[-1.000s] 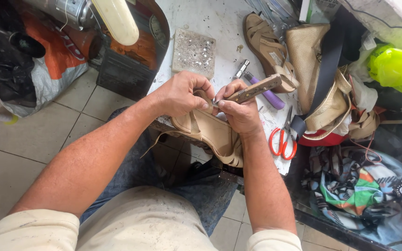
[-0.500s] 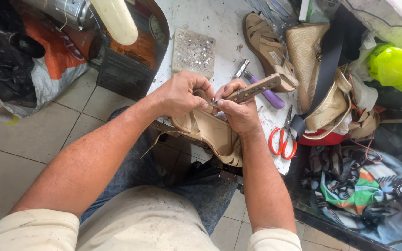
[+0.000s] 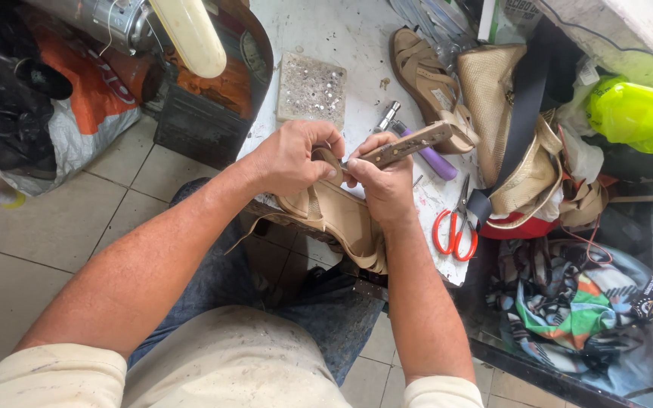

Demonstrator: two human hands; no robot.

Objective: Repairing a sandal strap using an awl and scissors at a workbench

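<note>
A tan strappy sandal lies across my lap at the edge of a white workbench. My left hand pinches one of its straps near the top. In my right hand I grip a wooden-handled tool whose tip meets the strap right between both hands. The handle sticks out to the upper right. The tool's working tip is hidden by my fingers.
On the bench lie a matching sandal, a studded block, a purple-handled tool, red-handled scissors and a beige bag with a black strap. A machine stands at upper left. Tiled floor lies at left.
Both hands stay on the sandal strap. The wooden tool handle has tilted slightly; otherwise nothing has visibly moved.
</note>
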